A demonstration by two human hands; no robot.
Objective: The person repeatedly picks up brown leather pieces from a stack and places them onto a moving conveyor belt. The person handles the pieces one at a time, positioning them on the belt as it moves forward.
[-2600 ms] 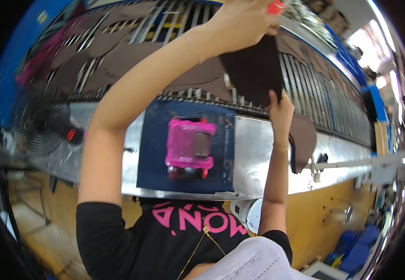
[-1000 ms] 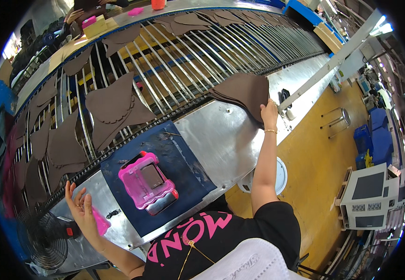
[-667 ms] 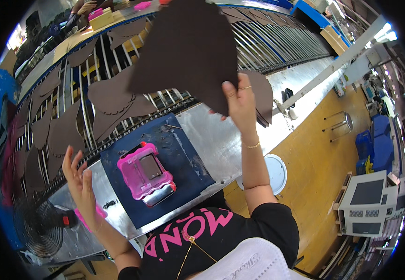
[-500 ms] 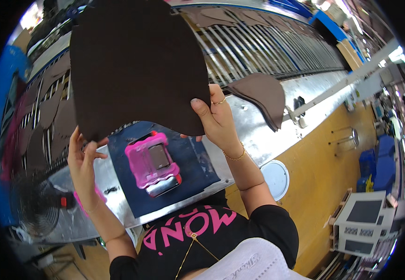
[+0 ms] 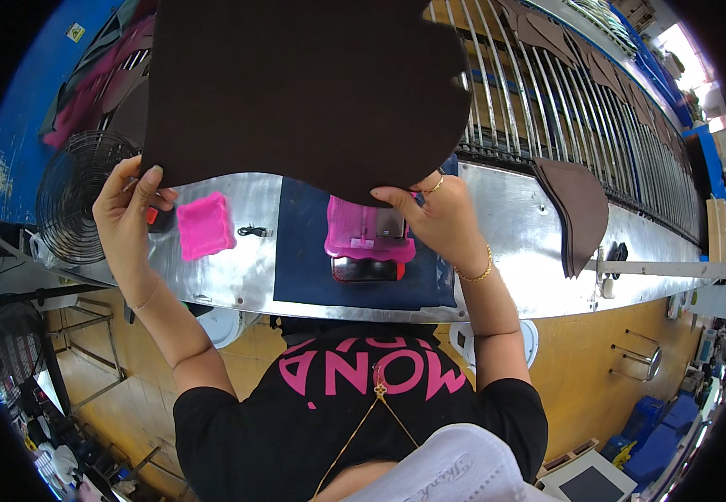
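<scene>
A large dark brown sheet (image 5: 304, 92) with a curved lower edge is held up in front of me, its top running out of view. My left hand (image 5: 133, 197) pinches its lower left corner between thumb and fingers. At the lower right edge, my right hand (image 5: 442, 213) grips it with the thumb on the near face. Below the sheet, a pink scalloped tray (image 5: 346, 226) with a dark block (image 5: 391, 222) rests on a dark blue mat (image 5: 304, 259). A black and red object (image 5: 367, 269) lies at the tray's near side.
On the metal table (image 5: 513, 251) are another pink tray (image 5: 205, 226), a small black cable (image 5: 253, 231) and stacked brown pieces (image 5: 576, 205). A roller conveyor (image 5: 539, 92) carrying more pieces runs behind. A black wire-guard fan (image 5: 79, 197) stands left; a stool (image 5: 643, 360) stands right.
My view has turned, so the table now lies nearly level and its left end shows more. Both hands keep hold of the brown sheet, which appears higher off the mat's left part.
</scene>
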